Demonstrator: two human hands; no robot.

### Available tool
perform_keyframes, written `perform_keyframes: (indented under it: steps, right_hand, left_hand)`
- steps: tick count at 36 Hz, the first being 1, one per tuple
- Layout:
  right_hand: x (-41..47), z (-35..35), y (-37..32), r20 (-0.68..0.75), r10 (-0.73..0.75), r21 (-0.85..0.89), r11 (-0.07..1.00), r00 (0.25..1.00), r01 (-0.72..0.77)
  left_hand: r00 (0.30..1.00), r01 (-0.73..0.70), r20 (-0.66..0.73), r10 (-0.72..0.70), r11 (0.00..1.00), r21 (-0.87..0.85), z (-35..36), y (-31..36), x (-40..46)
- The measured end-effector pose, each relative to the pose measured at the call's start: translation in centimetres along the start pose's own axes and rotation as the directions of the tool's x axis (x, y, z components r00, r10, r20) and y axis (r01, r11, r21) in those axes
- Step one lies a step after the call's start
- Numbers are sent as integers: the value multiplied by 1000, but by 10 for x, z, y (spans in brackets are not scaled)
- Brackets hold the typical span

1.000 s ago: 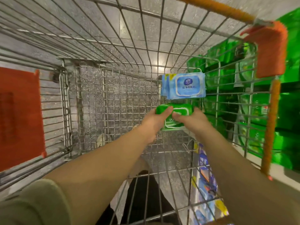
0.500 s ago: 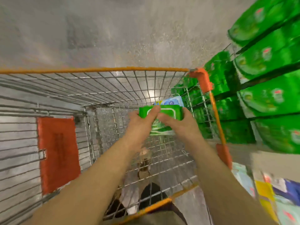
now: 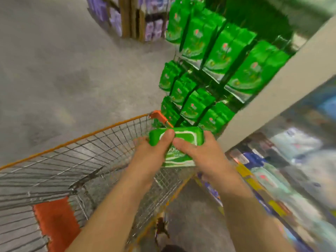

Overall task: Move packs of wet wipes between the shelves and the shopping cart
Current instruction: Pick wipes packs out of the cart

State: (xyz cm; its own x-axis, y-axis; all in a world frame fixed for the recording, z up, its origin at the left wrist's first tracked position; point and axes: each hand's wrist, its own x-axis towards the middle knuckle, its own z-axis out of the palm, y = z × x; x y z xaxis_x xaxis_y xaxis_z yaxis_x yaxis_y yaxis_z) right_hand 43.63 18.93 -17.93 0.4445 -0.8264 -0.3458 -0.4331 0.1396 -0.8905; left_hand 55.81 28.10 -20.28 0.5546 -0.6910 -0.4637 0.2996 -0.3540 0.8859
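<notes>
A green pack of wet wipes (image 3: 187, 138) with a white oval label is held between both hands, above the right rim of the wire shopping cart (image 3: 87, 160). My left hand (image 3: 152, 153) grips its left end, thumb on top. My right hand (image 3: 203, 153) grips its right end, thumb across the label. The pack's lower part is hidden behind my hands. The cart's floor is out of sight from this angle.
Shelves on the right carry rows of large green packs (image 3: 218, 57); a pale shelf post (image 3: 276, 88) slants across them. Lower right shelves hold blurred blue and white packs (image 3: 283, 160). Purple goods (image 3: 151, 28) stand far back. Grey floor (image 3: 63, 70) lies to the left.
Both hands have lifted the green pack up out of the cart basket to above its right rim. The view has swung up toward the shelves; the blue pack in the cart is out of sight.
</notes>
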Motion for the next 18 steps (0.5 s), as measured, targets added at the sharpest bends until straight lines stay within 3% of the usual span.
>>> perform_keyframes:
  steps: [8, 18]
  right_hand:
    - [-79, -111, 10, -266, 14, 69, 998, 964, 5]
    - [-195, -227, 43, -579, 27, 204, 973, 815, 112]
  left_hand:
    - [950, -102, 305, 65, 989, 105, 96, 26, -58]
    - [789, -330, 593, 165, 926, 182, 225, 31, -148]
